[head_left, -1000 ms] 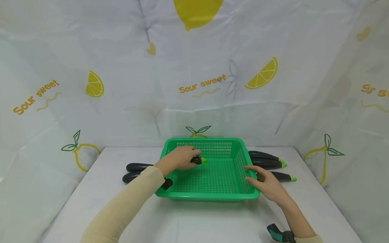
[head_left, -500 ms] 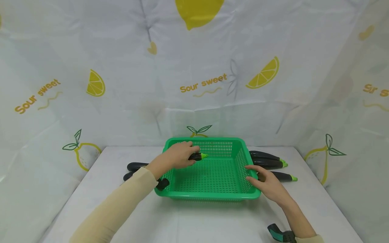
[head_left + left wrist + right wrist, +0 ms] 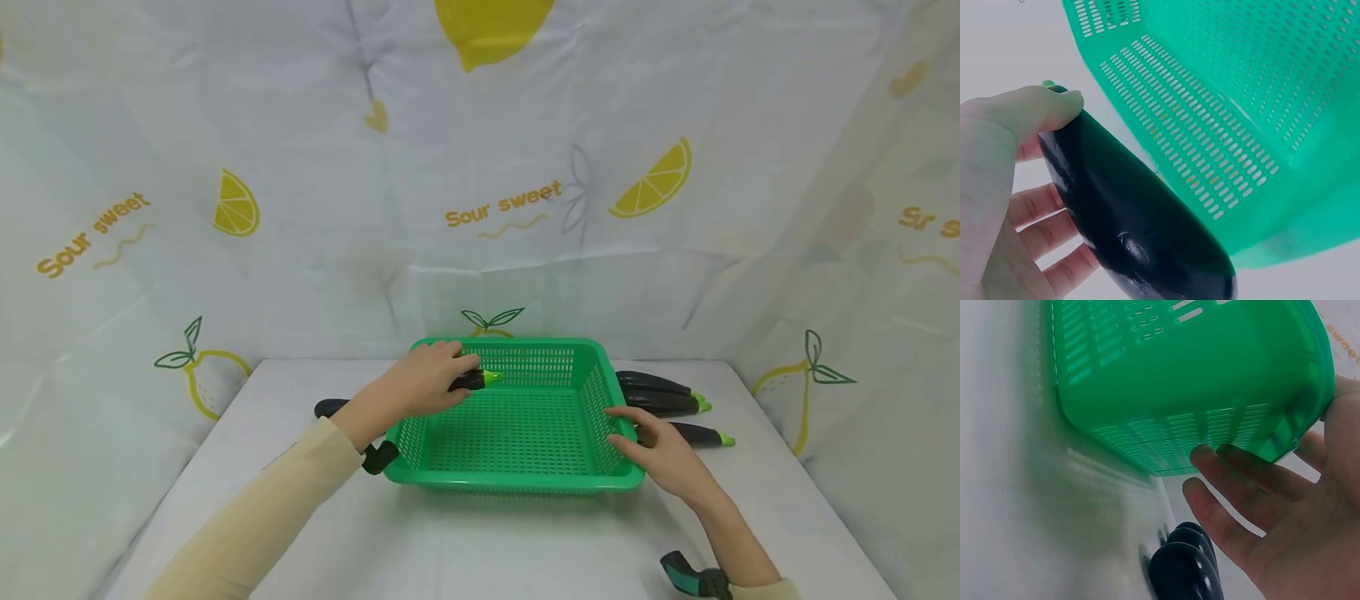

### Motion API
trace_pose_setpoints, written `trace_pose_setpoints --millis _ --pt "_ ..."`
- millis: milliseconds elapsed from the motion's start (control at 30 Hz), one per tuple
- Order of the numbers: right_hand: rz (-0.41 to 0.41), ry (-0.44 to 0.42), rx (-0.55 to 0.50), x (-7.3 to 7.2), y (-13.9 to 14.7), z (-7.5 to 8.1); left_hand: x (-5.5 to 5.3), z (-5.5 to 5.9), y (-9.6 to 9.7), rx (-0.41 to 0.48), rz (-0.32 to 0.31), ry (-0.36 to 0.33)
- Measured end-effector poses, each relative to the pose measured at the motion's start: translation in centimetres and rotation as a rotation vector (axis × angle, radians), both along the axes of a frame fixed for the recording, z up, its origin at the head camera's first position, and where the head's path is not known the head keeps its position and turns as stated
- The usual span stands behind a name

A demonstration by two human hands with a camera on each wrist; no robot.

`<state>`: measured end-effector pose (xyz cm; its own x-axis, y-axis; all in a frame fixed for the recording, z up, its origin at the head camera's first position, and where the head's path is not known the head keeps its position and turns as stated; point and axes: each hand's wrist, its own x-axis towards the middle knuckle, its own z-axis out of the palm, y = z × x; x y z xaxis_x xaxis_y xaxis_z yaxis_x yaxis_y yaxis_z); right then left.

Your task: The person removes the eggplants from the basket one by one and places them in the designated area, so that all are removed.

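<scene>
My left hand (image 3: 423,379) is above the left side of the green plastic basket (image 3: 517,482). It grips an eggplant (image 3: 468,381) near the green stem end, which points right. In the left wrist view the thumb lies over the dark eggplant (image 3: 1129,212) with fingers behind it, and the body hangs beside the basket wall. At the basket's right rim, my right hand (image 3: 663,454) holds on, thumb and index finger over the edge. In the right wrist view other fingers (image 3: 1235,481) lie along the outside wall.
Right of the basket lie three eggplants: one at the back (image 3: 648,383), one beside it (image 3: 660,403), and one nearer (image 3: 697,435), partly behind my right hand. On the left, an eggplant (image 3: 330,407) shows past my forearm. A lemon-print sheet (image 3: 315,208) hangs behind the white table (image 3: 480,550).
My left hand has risen and drawn left with the eggplant, its forearm now covering more of the eggplants on the left. My right hand and the basket have hardly moved.
</scene>
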<state>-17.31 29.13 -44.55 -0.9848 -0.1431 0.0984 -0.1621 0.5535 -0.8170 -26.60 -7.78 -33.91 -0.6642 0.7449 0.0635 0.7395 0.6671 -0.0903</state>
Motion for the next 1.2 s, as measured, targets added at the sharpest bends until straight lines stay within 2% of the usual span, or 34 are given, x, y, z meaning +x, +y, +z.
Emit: trace_pose_setpoints --millis 200,433,633,900,1200 --pt "-0.001 -0.001 -0.007 0.0 -0.1 0.1 0.2 0.5 -1.9 0.036 -0.009 0.003" --pt "-0.001 0.009 0.004 0.0 -0.2 0.0 0.5 0.8 -4.4 0.119 0.029 0.018" --pt "-0.012 0.020 0.013 -0.1 -0.1 -0.2 0.6 0.3 -6.4 0.171 0.056 0.038" --pt "-0.012 0.022 0.020 -0.1 -0.1 -0.2 0.6 -0.7 -8.6 0.201 0.131 0.039" --pt "-0.013 0.024 0.002 0.0 -0.1 -0.2 0.4 -1.7 -10.9 0.237 0.179 0.038"
